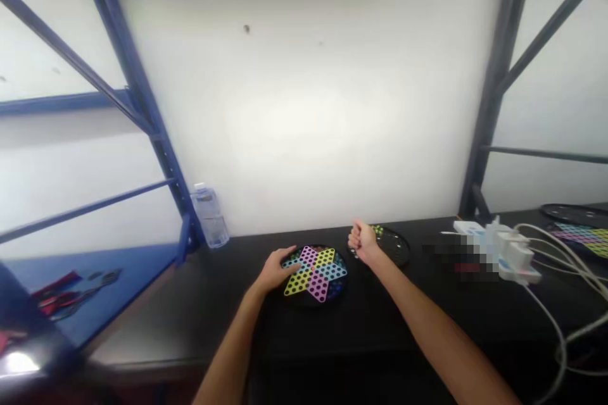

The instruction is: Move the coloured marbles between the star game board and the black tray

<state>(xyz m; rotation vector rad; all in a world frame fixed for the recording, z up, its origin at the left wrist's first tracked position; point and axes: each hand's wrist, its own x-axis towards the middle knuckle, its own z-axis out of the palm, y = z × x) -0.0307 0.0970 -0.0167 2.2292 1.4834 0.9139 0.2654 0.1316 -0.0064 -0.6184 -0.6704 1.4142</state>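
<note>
Along the far edge of a black tabletop (228,278), left hand (274,269) open and flat on a Chinese checkers board (317,273), holes seemingly unfilled; right hand (364,242) closed in a fist just beside a darker second board (395,247), contents of the fist hidden.

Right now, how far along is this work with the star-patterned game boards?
Done: the star board lies flat before the person, though whether pieces fill its holes is too small to tell. In hand: the left hand rests open on its edge, and the right hand is a fist beside a second dark board. Left to do: a third board sits untouched at the far right.
</note>
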